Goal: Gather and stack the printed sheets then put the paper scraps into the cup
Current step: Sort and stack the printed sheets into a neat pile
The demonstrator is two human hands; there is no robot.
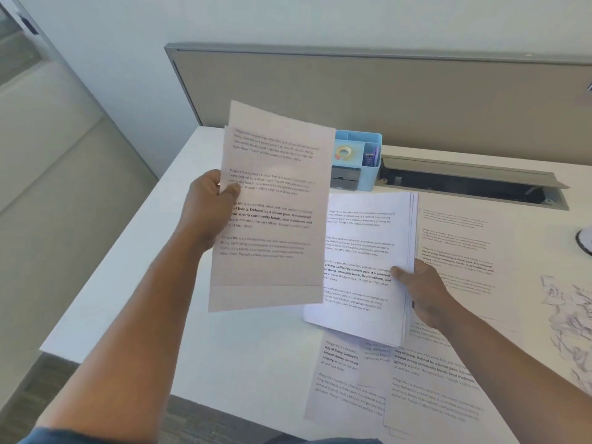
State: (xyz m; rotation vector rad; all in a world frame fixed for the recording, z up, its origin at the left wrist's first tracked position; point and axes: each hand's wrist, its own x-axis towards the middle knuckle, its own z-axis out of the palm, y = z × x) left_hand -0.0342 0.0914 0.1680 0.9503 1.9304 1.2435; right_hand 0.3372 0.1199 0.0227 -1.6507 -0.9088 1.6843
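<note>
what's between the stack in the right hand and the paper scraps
Head view: loose printed sheets on the desk lie between the stack and the scraps.

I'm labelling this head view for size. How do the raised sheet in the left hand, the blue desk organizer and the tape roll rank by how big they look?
Largest to smallest:
1. Raised sheet, though it is nearest the camera, which inflates it.
2. Blue desk organizer, partly hidden behind the sheet.
3. Tape roll, inside the organizer.

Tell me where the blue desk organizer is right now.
In the head view, the blue desk organizer stands at the desk's back edge, partly hidden behind the sheet raised in the left hand.
</note>
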